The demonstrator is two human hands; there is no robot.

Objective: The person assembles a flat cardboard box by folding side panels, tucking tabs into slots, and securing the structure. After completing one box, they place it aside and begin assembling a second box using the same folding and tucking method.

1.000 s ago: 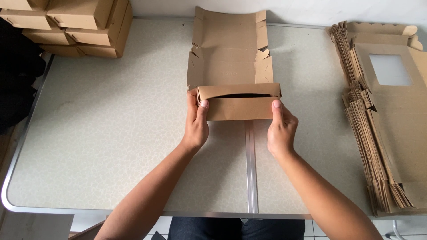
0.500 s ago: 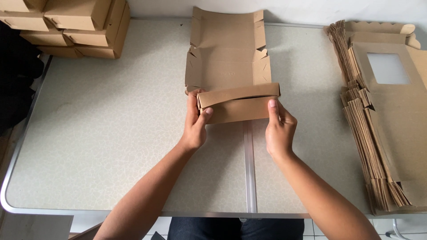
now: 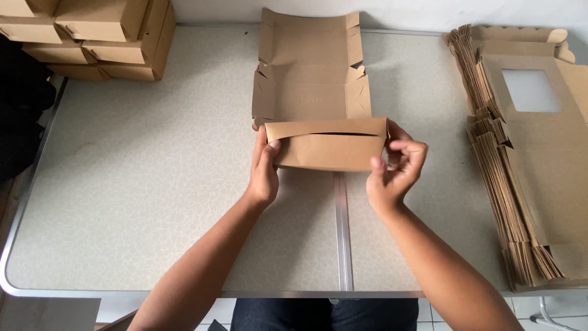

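Kraft carton blank (image 3: pixel 312 79), near flap being folded on the table (image 3: pixel 141 184).
Left hand (image 3: pixel 264 171) pinches the flap's left end; right hand (image 3: pixel 395 168) grips its right corner (keep both ends level, crease square).

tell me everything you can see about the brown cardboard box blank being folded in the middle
The brown cardboard box blank lies on the speckled table, mostly open and flat, side flaps partly raised. Its near panel is folded up into a front wall with a dark slit along the top. The left hand grips its left end; the right hand pinches the right corner.
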